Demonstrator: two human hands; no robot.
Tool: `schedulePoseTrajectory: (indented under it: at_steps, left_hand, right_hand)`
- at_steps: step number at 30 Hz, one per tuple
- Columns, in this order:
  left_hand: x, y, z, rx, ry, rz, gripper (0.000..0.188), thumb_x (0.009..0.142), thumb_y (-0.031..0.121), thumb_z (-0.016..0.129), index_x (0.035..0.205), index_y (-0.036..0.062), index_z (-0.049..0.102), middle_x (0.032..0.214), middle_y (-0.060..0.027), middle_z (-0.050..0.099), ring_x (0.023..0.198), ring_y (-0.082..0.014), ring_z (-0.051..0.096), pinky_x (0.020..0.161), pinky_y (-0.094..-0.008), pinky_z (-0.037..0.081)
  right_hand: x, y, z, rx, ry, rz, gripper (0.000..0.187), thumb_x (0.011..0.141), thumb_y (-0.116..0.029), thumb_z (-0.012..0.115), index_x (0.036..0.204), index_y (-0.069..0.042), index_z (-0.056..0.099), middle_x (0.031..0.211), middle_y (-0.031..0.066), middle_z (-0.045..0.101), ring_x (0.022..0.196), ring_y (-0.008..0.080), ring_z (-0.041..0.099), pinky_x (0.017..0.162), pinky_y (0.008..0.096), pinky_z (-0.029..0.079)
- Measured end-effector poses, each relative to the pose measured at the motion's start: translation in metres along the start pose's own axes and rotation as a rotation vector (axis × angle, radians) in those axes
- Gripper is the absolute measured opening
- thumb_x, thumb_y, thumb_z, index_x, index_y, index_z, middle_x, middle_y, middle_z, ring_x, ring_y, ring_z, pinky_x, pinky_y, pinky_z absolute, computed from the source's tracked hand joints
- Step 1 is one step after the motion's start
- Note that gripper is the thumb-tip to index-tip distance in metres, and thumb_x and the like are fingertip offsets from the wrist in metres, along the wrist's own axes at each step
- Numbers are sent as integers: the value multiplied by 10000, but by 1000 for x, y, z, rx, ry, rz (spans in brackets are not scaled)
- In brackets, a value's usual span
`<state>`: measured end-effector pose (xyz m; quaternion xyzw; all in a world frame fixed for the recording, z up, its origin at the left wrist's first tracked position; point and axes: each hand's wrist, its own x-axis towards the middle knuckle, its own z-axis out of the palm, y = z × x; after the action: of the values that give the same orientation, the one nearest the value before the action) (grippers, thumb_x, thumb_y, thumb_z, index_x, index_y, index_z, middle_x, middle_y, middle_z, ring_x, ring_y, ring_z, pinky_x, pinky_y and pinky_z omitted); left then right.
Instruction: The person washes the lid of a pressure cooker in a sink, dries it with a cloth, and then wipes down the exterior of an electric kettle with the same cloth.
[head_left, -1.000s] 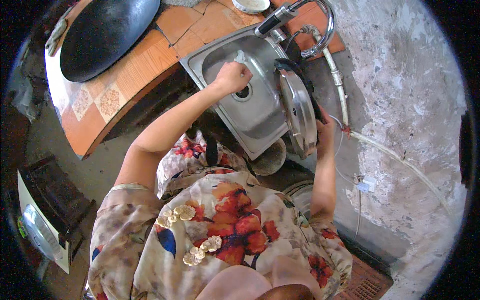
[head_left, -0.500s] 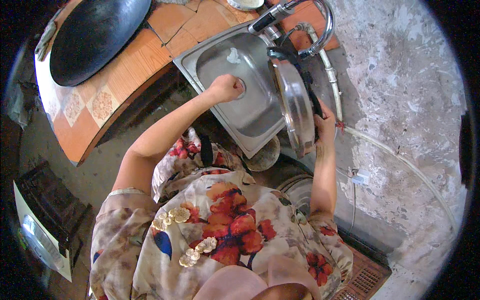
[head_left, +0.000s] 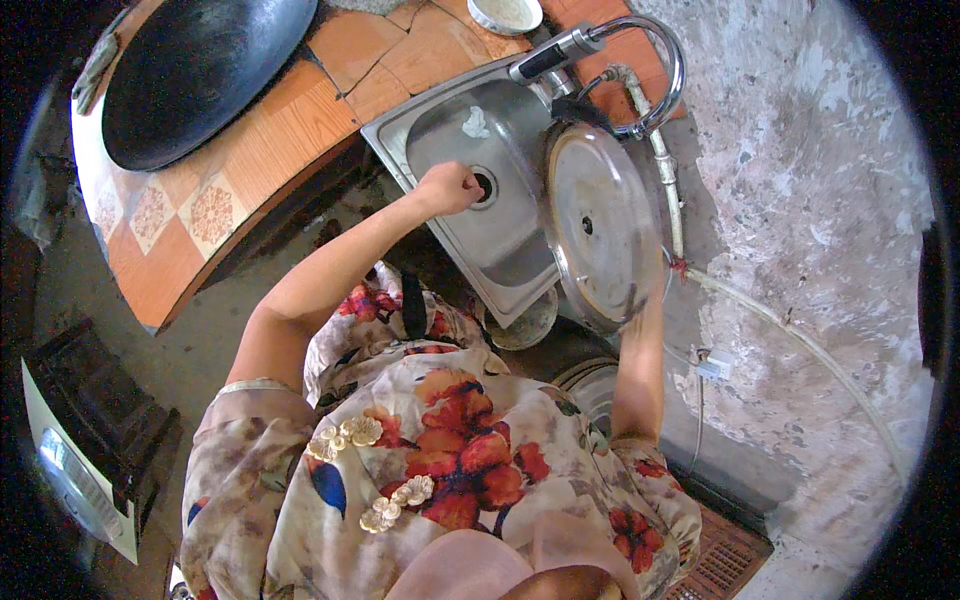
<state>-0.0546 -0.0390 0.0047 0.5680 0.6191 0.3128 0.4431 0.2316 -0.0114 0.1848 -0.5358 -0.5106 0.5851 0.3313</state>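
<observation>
A rectangular stainless-steel sink (head_left: pixel 500 245) is let into a worktop (head_left: pixel 285 110) of cracked orange and wood-patterned tiles, some bearing floral diamonds. Over the sink, just beside its round drain (head_left: pixel 484 188), the left hand (head_left: pixel 447 188) is loosely clenched; whether it encloses anything small cannot be told. A round, shiny grey lid (head_left: pixel 610 215) with a dark central spot stands tilted over the sink's right edge, grasped by the right hand (head_left: pixel 645 303), which is blurred and mostly hidden behind it. A crumpled white scrap (head_left: pixel 476 122) lies in the basin, beyond the drain.

Left of the sink sits a wide black wok (head_left: pixel 205 80); beyond it, near the far edge, a small white bowl (head_left: pixel 504 14). A chrome gooseneck faucet (head_left: pixel 556 52) rises at the sink's far right corner. Right of the sink, a rough, peeling grey wall (head_left: pixel 800 150) carries a pale pipe (head_left: pixel 672 190) and a small white box (head_left: pixel 713 366). Left of the sink, below the worktop, shows a dull grey floor (head_left: pixel 230 315).
</observation>
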Motion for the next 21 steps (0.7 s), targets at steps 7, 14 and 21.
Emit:
schedulePoseTrajectory:
  at_steps: [7,14,21]
  left_hand:
    - [-9,-5,-24,-17,-28,-49,253,801,301,683,840,52,701,802,-181,673,792,-345,652,721,-414,506]
    - [-48,-40,-58,-126,41,-82,255,823,273,681,852,19,682,741,-166,645,700,-241,628,683,-345,490]
    - [-132,-80,-82,-387,170,-365,285,904,284,635,959,11,696,790,-14,653,718,-99,569,644,-282,470]
  right_hand:
    - [-9,-1,44,-748,67,-457,473,723,33,618,1195,43,600,1059,75,673,949,134,630,859,274,486]
    - [-8,14,61,-904,218,-677,410,634,-57,714,1041,-28,679,927,169,689,850,323,671,747,371,525]
    - [-12,43,62,-874,200,-786,456,618,-57,741,1068,-66,668,929,137,674,833,332,643,750,403,511]
